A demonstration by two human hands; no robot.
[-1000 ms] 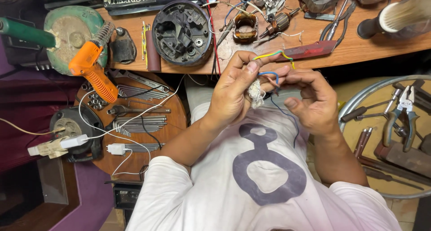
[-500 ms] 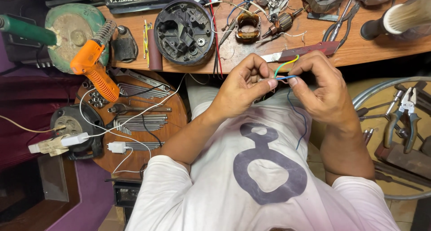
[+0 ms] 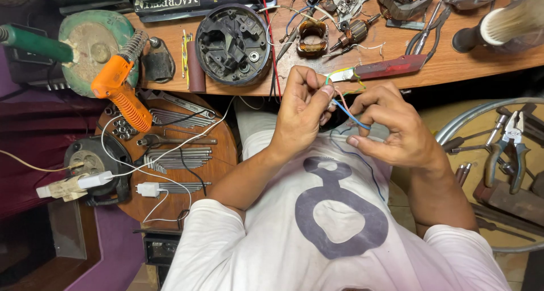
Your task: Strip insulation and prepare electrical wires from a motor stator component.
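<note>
My left hand (image 3: pixel 303 107) and my right hand (image 3: pixel 391 127) meet in front of my chest, just below the edge of the wooden bench (image 3: pixel 453 64). Both pinch a small bunch of thin coloured wires (image 3: pixel 347 111), blue, yellow, green and pink. The left fingertips grip the upper ends; the right thumb and fingers hold the blue strand lower down. A blue wire trails down over my white shirt (image 3: pixel 334 223).
On the bench lie a round black motor housing (image 3: pixel 232 42), a copper-wound stator (image 3: pixel 313 37), a red-handled knife (image 3: pixel 385 69) and a brush (image 3: pixel 498 25). An orange soldering gun (image 3: pixel 116 90) rests at left above a round tray of wrenches (image 3: pixel 170 155). Pliers (image 3: pixel 510 149) lie at right.
Both hands have shifted slightly lower and closer to my chest. The white lump held a second ago is out of sight; only the coloured wires show between the fingers.
</note>
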